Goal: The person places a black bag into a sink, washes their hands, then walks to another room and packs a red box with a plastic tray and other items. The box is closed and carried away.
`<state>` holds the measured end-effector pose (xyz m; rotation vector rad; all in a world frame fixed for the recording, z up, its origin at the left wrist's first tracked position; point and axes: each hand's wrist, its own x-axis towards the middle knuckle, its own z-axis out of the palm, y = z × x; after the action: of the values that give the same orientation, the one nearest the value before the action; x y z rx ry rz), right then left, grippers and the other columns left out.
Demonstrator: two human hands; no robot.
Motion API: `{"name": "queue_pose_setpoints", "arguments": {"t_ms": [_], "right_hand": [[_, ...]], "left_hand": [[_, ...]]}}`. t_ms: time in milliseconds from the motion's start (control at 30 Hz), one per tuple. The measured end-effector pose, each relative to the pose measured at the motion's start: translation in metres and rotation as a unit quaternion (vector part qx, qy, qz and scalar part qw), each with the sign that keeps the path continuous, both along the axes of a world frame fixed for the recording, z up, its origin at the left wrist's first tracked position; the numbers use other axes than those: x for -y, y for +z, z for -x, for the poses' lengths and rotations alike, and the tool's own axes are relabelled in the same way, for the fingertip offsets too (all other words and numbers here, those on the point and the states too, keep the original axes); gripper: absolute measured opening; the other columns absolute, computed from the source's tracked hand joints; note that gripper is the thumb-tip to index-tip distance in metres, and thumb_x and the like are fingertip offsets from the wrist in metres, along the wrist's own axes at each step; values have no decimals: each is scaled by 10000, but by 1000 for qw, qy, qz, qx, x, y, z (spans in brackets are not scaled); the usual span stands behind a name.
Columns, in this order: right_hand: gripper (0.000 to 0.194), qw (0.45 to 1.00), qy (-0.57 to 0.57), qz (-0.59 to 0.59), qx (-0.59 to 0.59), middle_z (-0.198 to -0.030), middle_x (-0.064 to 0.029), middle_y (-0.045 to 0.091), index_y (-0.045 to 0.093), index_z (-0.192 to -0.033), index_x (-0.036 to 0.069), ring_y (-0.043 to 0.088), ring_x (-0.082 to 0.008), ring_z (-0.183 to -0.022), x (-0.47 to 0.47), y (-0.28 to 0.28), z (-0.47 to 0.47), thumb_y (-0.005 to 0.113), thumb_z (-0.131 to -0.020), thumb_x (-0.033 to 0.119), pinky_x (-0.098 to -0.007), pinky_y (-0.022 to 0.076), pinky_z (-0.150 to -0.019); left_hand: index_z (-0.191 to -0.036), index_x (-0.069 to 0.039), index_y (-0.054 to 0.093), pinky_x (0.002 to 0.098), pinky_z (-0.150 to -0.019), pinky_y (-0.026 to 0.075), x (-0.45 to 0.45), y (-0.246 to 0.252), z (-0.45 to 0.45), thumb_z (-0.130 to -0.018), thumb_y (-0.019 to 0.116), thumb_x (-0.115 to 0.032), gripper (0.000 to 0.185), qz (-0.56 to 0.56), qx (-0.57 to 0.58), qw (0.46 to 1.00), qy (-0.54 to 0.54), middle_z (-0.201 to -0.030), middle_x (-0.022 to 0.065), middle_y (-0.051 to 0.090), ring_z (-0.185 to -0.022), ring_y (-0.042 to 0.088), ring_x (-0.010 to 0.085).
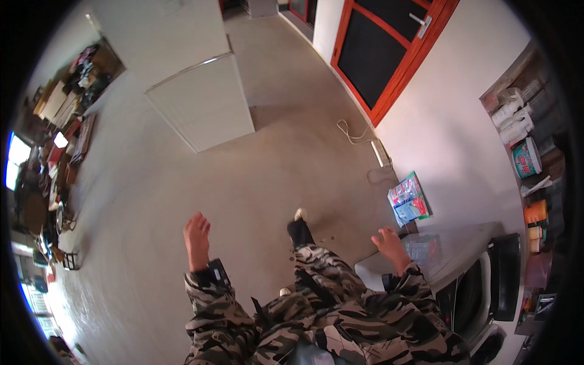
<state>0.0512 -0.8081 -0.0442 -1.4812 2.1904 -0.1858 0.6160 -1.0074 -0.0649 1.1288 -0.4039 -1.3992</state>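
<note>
My left hand point(197, 235) hangs over the bare concrete floor point(255, 182), its fingers loosely bent and nothing in them. On the other side, my right hand point(391, 246) is held out with fingers apart, also without an object. It appears in front of the grey top point(470, 246) of a large appliance; whether it touches that top I cannot tell. A clear plastic container point(424, 248) rests on the appliance just beyond this hand. Both arms are in camouflage sleeves. One of my shoes point(300, 214) is forward on the floor.
Colourful plastic packets point(408, 200) are against the right wall. A power strip point(381, 153) with a loose cable point(353, 134) lies near the red-framed door point(378, 59). A white panelled block point(205, 105) stands ahead. Wall shelving holds bottles point(515, 121) and a tub point(527, 157); clutter point(59, 159) lines the left.
</note>
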Motion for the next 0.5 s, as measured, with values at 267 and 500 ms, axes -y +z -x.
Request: {"name": "queue_pose_setpoints", "arguments": {"t_ms": [267, 500], "right_hand": [[501, 996, -10, -62, 56, -1254, -249, 536, 535, -1227, -4, 537, -399, -1137, 145, -38, 67, 616, -873, 341, -465, 443, -946], [482, 997, 51, -6, 54, -1227, -241, 553, 530, -1237, -2, 524, -395, -1151, 364, -40, 128, 626, -866, 291, -447, 442, -955]], "left_hand": [[-1172, 10, 540, 338, -892, 472, 101, 29, 23, -912, 611, -179, 329, -109, -3, 993, 38, -1082, 88, 590, -986, 560, 210], [-1159, 30, 542, 334, -900, 481, 219, 35, 81, -922, 577, -151, 301, -153, 46, 982, 97, -1093, 119, 606, -1016, 575, 239]]}}
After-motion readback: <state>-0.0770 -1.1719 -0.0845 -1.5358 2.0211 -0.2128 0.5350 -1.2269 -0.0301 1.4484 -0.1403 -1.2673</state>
